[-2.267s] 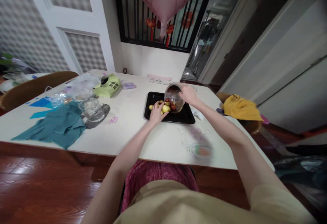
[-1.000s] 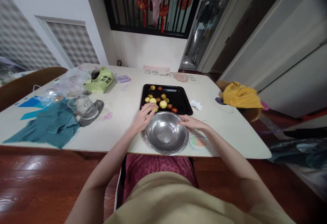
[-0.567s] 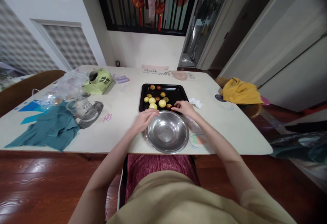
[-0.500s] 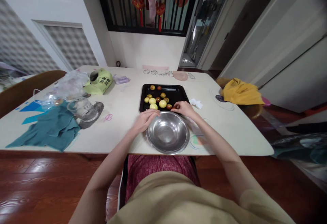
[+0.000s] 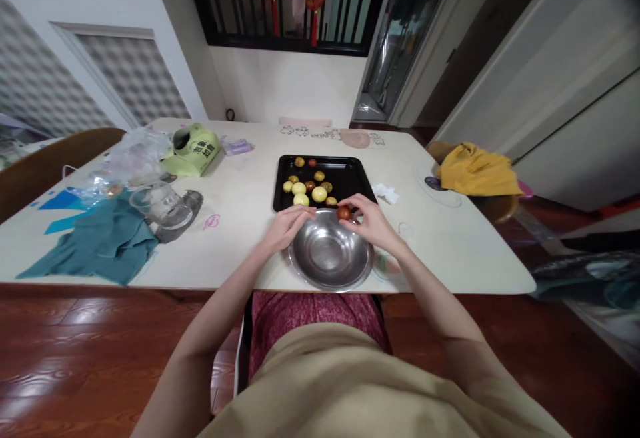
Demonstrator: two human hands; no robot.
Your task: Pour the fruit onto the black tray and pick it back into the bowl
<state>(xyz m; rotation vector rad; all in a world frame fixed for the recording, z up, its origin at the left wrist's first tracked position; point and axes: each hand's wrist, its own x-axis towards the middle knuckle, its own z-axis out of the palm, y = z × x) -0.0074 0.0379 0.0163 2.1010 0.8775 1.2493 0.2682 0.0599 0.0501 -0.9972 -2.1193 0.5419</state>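
Note:
My right hand [image 5: 369, 219] pinches a reddish-brown round fruit [image 5: 344, 213] over the far right rim of a steel bowl [image 5: 331, 251]. The inside of the bowl shows bare metal. My left hand [image 5: 287, 228] lies at the bowl's far left rim with its fingers stretched out, holding nothing; whether it presses on the rim I cannot tell. Just beyond the bowl sits a black tray [image 5: 347, 175] with several small round fruits, some pale yellow-green [image 5: 319, 194], others brownish or red.
On the left of the table [image 5: 240, 225] are a teal cloth [image 5: 107, 241], a clear plastic cup [image 5: 163, 205], plastic bags [image 5: 137, 151] and a green tissue box [image 5: 195, 150]. A crumpled white tissue [image 5: 386, 193] lies right of the tray. A yellow cloth [image 5: 475, 170] hangs over a chair.
My right hand has lifted the reddish-brown fruit from the tray's near right corner and brought it toward me, over the bowl's rim. My left hand stays at the rim.

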